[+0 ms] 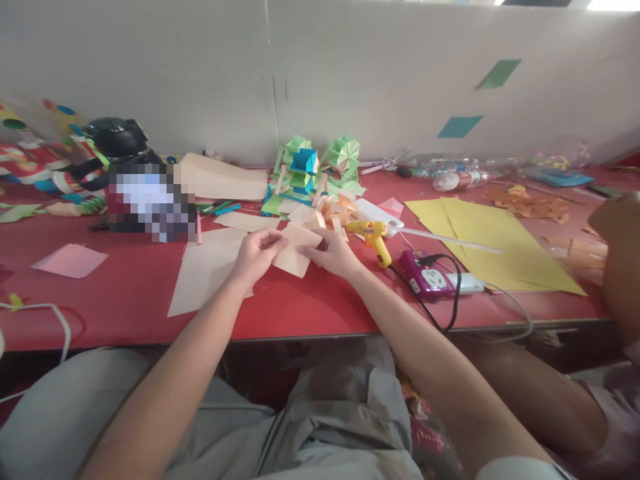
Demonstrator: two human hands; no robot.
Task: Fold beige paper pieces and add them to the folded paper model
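Between my two hands is a small tan paper square (pixel 296 252), held a little above the red table (pixel 300 307). My left hand (pixel 261 253) pinches its left edge with thumb and fingers. On the opposite side my right hand (pixel 334 252) grips the paper, thumb on top and the other fingers partly hidden behind. A larger cream sheet (pixel 203 270) lies beside and partly under my left hand. Just behind my hands are peach folded paper strips (pixel 337 210). A yellow glue gun (pixel 373 240) rests to the right of my right hand.
Green and blue folded paper figures (pixel 305 163) stand at the back. A purple power strip (pixel 433 275) with cables, yellow sheets (pixel 493 240) and plastic bottles (pixel 460 179) are on the right. Another person's arm (pixel 623 267) shows at the right edge. Pink paper (pixel 70 260) lies left.
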